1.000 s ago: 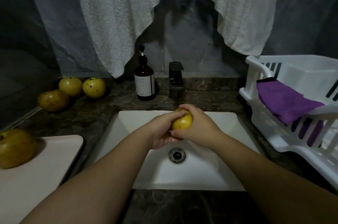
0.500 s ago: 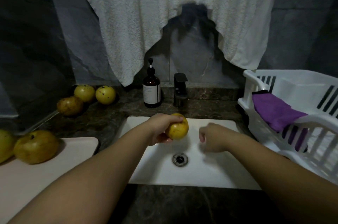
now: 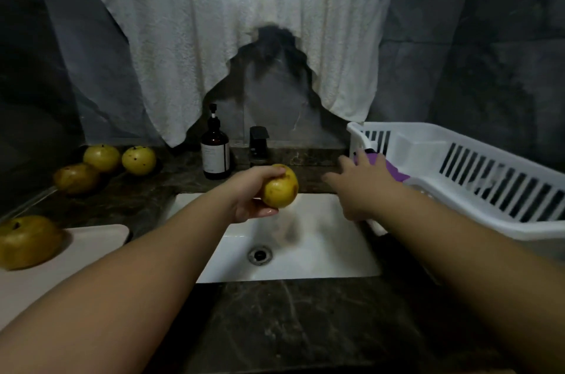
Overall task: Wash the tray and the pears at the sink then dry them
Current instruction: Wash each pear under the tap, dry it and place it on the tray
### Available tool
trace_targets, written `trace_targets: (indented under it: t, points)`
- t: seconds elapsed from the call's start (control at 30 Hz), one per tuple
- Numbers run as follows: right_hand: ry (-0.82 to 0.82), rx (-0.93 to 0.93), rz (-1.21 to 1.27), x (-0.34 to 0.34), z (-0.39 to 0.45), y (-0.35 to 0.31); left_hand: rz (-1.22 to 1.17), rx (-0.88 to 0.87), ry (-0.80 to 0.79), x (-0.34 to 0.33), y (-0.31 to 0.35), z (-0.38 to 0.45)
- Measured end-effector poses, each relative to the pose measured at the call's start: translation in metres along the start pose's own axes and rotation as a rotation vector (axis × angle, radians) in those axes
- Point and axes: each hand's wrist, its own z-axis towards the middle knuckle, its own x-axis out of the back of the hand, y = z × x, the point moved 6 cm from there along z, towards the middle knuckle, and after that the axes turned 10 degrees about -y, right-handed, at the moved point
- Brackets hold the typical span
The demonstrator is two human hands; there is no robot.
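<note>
My left hand grips a yellow pear above the white sink. My right hand is stretched out to the right with fingers spread, at the purple cloth that lies in the white drying basket. I cannot tell whether the fingers touch the cloth. Three more pears sit on the counter at the back left. Another pear rests on the pale tray at the left.
A brown soap pump bottle and a dark faucet stand behind the sink. A white towel hangs on the wall above. Dark marble counter runs along the front.
My right hand let go of the pear and moved right to the purple cloth in the basket. My left hand keeps the pear over the sink. The view tilted up.
</note>
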Motion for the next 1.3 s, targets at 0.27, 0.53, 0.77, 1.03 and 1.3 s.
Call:
trace_targets:
  t: [0.27,0.53,0.77,1.03,1.3]
  points:
    - [0.023,-0.228,0.156,-0.001,-0.023,0.05,-0.056,-0.07,-0.07,-0.048,0.019,-0.018]
    - [0.468,-0.15,0.764,0.053,-0.02,0.079,-0.159,-0.108,-0.136,-0.055,0.034,-0.033]
    - [0.378,-0.082,1.474,0.057,0.02,0.033,-0.22,-0.156,-0.108,-0.036,0.042,-0.032]
    - [0.101,-0.09,1.916,-0.015,0.081,-0.028,-0.265,-0.045,0.004,0.013,-0.005,-0.012]
    - [0.135,-0.049,2.082,-0.027,0.095,-0.054,-0.281,0.056,-0.022,0.017,-0.029,0.026]
